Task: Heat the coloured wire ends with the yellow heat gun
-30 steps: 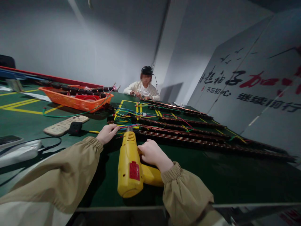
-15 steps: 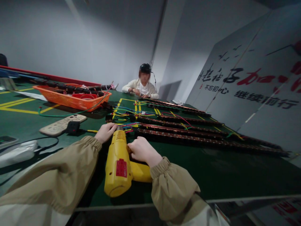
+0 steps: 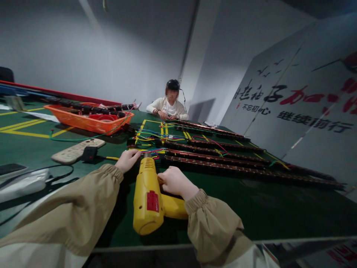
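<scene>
A yellow heat gun (image 3: 147, 201) with a red label lies on its side at the table's front, its metal nozzle pointing away from me. My right hand (image 3: 173, 180) is closed, with curled fingers against the gun's right side by the trigger; the handle runs back under my sleeve. Left of the nozzle, the fingers of my left hand (image 3: 127, 160) pinch the ends of thin coloured wires (image 3: 154, 151). These wires lead to the nearest of several long dark strips (image 3: 212, 163) with copper-coloured lines. The exact spot under my left fingertips is hidden.
An orange basket (image 3: 92, 123) holds dark wound parts. Left of my hand lie a beige power strip (image 3: 78, 150) with a black plug (image 3: 89, 154), a white packet (image 3: 25, 184) and cables. Across the green table (image 3: 251, 208) sits a co-worker (image 3: 169, 106), hands at the strips' far ends.
The whole view has shifted slightly, so the gun and both hands appear a little further right and lower. Both hands keep their hold, with little visible movement between them.
</scene>
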Tool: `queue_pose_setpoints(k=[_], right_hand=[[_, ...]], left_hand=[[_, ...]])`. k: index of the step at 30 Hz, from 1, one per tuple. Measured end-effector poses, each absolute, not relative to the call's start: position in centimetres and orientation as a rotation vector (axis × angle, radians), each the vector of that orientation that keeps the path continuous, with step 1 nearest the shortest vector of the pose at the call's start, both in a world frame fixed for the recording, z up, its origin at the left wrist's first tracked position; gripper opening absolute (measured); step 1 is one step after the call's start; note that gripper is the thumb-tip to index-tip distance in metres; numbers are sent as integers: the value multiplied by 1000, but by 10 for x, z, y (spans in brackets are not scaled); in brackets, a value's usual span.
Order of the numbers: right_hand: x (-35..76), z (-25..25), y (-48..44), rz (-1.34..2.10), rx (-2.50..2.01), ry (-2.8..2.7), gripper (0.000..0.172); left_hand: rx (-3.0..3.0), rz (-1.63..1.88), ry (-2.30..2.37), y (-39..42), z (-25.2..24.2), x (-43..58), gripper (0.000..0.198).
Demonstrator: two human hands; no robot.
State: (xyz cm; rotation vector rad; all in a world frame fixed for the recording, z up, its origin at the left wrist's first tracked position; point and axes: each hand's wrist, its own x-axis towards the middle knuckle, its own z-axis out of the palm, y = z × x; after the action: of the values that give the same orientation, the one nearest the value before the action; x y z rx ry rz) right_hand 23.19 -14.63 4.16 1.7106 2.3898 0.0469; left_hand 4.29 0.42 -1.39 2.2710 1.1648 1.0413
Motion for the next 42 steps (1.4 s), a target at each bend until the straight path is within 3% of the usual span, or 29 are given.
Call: queue_pose_setpoints(k=[42], right_hand=[[244,47,-155,86,1816,2263,43]], left_hand=[[2223,1080,1147,0,-11,43,48]])
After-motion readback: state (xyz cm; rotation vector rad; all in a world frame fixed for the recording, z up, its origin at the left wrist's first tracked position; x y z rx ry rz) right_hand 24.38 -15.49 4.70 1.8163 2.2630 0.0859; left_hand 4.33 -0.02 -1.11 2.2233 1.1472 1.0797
